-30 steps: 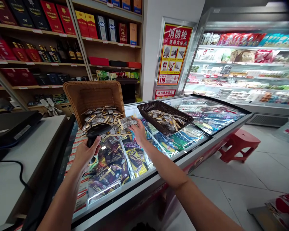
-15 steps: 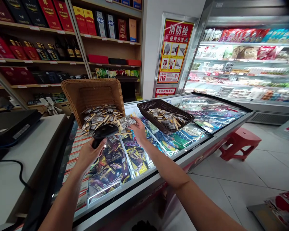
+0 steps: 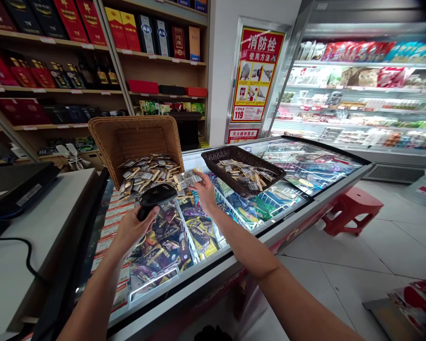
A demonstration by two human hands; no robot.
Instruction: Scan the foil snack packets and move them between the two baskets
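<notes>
My left hand (image 3: 137,227) is closed round the handle of a black barcode scanner (image 3: 158,194), its head pointing right. Between thumb and fingers of my right hand (image 3: 205,192) is a small snack packet (image 3: 187,179), with a printed label turned up toward me, just off the scanner's head. Behind the scanner a tan wicker basket (image 3: 135,135) lies tipped on its side, and a heap of similar small packets (image 3: 151,173) spills at its mouth. Right of my right hand, a dark brown woven tray (image 3: 230,182) holds more such packets (image 3: 246,174).
Both baskets rest on the glass top of a chest freezer (image 3: 206,279) with wrapped ice creams inside. At left stands a counter (image 3: 57,208) with a black device (image 3: 17,189). A red stool (image 3: 353,208) is on the floor at right. Shelves of boxes (image 3: 163,52) line the back.
The scanner has shifted slightly right and up, closer to the packet. The packet in my right hand has turned a little, and its label shows more plainly.
</notes>
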